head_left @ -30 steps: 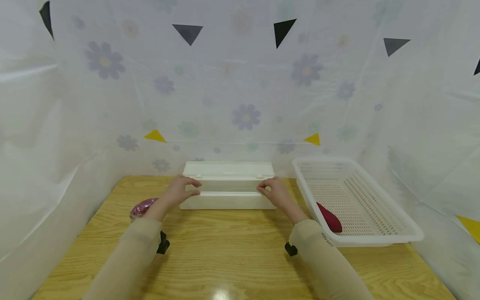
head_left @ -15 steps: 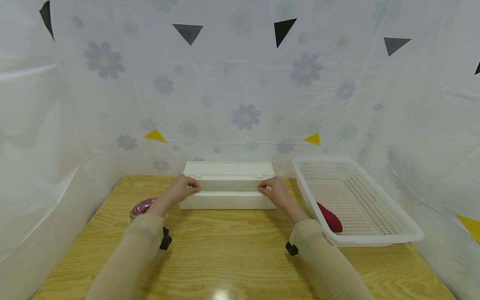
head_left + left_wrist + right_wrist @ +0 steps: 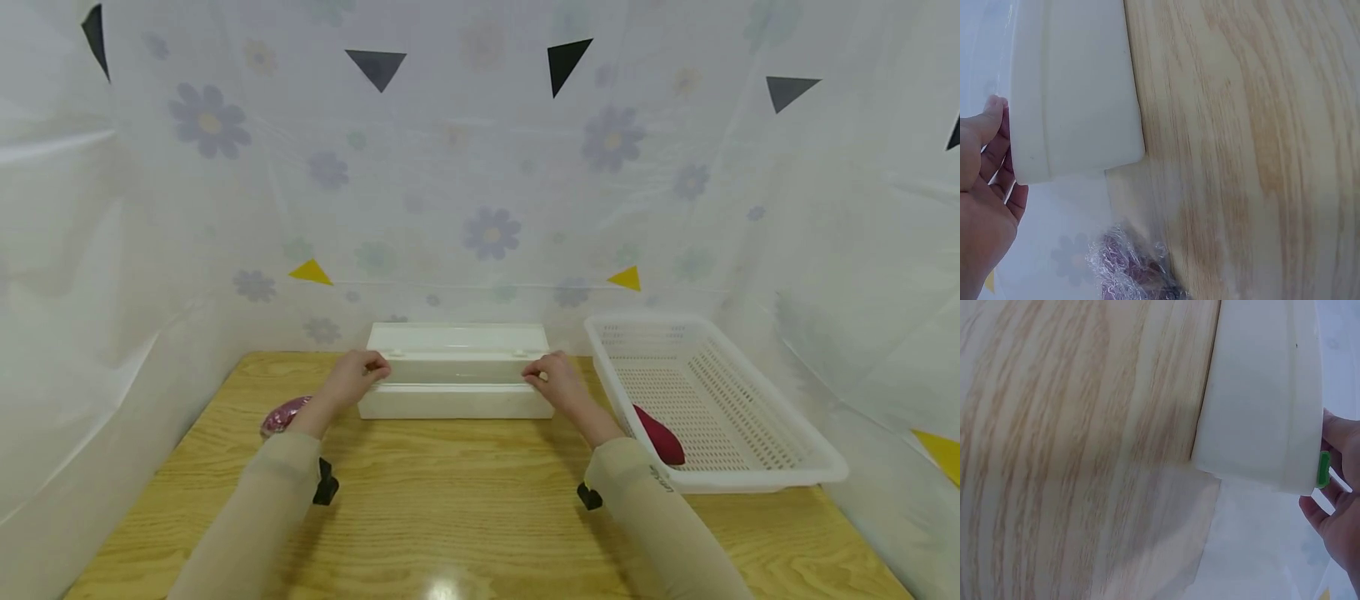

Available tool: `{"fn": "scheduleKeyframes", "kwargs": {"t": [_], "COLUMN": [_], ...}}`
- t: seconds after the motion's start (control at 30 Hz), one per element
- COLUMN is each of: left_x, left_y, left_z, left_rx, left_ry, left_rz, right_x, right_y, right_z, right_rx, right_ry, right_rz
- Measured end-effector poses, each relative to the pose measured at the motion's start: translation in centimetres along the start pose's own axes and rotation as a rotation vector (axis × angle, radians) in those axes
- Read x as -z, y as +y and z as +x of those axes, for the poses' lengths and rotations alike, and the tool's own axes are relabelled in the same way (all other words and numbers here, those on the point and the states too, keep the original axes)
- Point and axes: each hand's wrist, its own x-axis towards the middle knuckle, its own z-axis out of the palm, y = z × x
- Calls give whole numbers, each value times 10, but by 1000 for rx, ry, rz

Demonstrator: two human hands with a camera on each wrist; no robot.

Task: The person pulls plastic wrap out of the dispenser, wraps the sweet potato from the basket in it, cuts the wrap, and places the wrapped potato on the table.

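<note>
A long white cling film dispenser (image 3: 456, 404) lies at the table's back with its lid (image 3: 459, 337) raised. At its left end my left hand (image 3: 354, 379) has thumb and fingertips together over the front rim. My right hand (image 3: 558, 383) pinches likewise at the right end. The clear film between them barely shows; only a faint sheen is visible. In the left wrist view, the left hand (image 3: 982, 181) is close against the box's upper edge. By the right hand (image 3: 1341, 481) in the right wrist view, a small green piece (image 3: 1323, 469) sits on the box's corner.
Left of the box lies a purple item in crinkled clear wrap (image 3: 283, 415), partly behind the left forearm. A white perforated basket (image 3: 757, 479) stands on the right, with a dark red tapered item (image 3: 660, 435) inside. A patterned sheet (image 3: 480, 167) closes off the back.
My left thumb and fingers have come together from a parted pose. Both hands have then drifted slightly outward toward the box's ends. Box, basket and wrapped item stay put.
</note>
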Motion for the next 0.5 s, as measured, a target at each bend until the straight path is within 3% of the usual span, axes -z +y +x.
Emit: {"fn": "scheduleKeyframes", "kwargs": {"t": [0.3, 0.5], "left_x": [-1, -3], "left_y": [-1, -3], "left_z": [-1, 0], "left_rx": [25, 19], "left_ry": [47, 83], "left_rz": [-2, 4], "right_x": [5, 9], "right_y": [0, -4], "right_z": [-3, -2], "right_rx": [25, 36], "right_ry": [41, 50], "right_rz": [-212, -248]}}
